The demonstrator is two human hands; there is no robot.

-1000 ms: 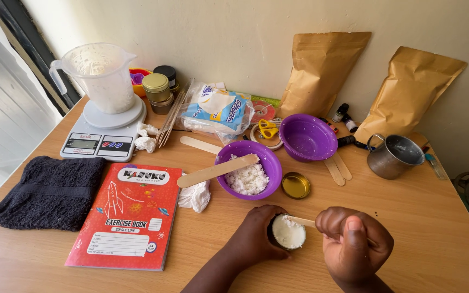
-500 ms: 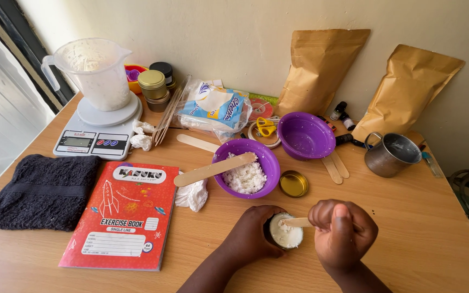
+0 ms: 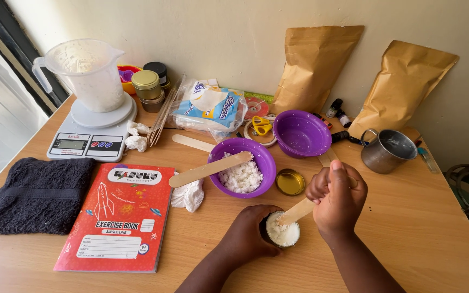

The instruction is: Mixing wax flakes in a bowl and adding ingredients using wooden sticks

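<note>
since the earlier frame the right hand (image 3: 336,198) has risen, tilting its wooden stick (image 3: 296,211) steeply into the small tin (image 3: 281,230), fist closed round it. left hand (image 3: 251,230) wraps the tin on the near bench (image 3: 419,228), just left of the right hand.

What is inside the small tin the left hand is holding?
The small tin holds a white, flaky or waxy filling nearly to the rim. The wooden stick in the right hand pokes into it. The left hand covers the tin's near wall; its bottom is hidden by the filling.
</note>
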